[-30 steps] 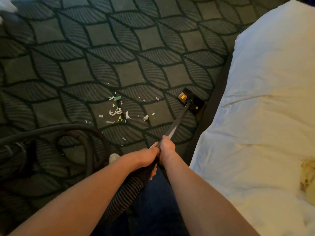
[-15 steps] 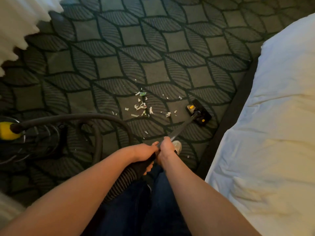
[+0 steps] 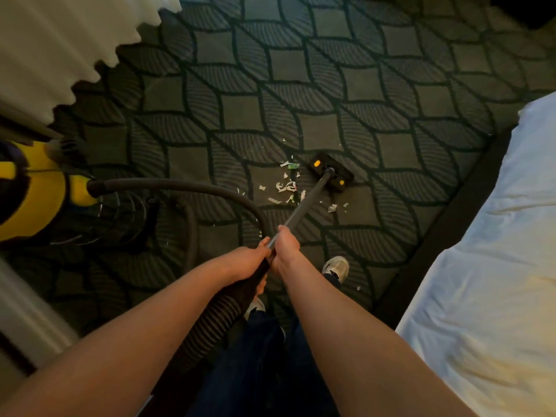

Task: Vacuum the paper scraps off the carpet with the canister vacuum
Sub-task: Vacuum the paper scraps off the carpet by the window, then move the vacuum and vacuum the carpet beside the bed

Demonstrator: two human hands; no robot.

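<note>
Both hands, left hand [image 3: 249, 261] and right hand [image 3: 287, 246], are gripping the wand [image 3: 307, 203]; hose [image 3: 180, 188], vacuum [image 3: 33, 194] and bed [image 3: 487, 266] are flanking the paper scraps [image 3: 287, 186].

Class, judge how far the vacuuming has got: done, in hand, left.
Done: nothing evident. In hand: left hand and right hand grip the grey metal wand; its black floor head sits beside the white paper scraps on the dark patterned carpet. Left: the whole pile.

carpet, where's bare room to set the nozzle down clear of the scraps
Bare carpet lies beyond the nozzle toward the curtain, and between nozzle and bed. Crowded: paper scraps left of the wand, hose and canister farther left.
</note>
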